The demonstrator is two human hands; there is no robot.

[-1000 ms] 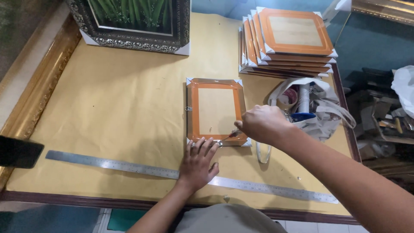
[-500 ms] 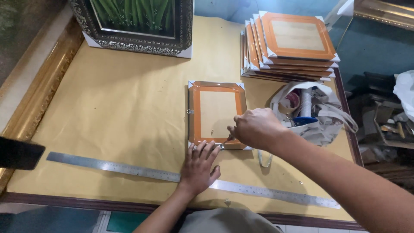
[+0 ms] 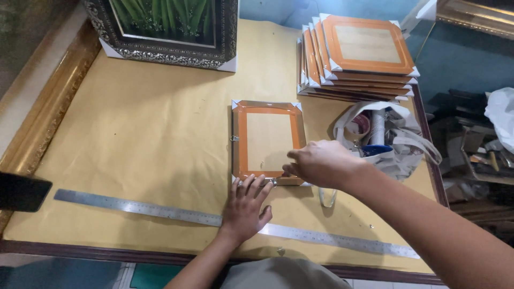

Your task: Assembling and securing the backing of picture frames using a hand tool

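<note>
Orange wooden picture frame (image 3: 267, 140) lies flat on the table (image 3: 134, 139) covered in tan paper. Its long side runs away from the person, and its near short edge sits right at both hands. Left hand (image 3: 246, 206) is spread flat, its fingertips touching the near left corner. Right hand (image 3: 318, 163) is closer to the near right corner, with its fingers pinched together there. What the fingers pinch is too small to tell. Long metal ruler (image 3: 160, 212) lies under the left hand.
</note>
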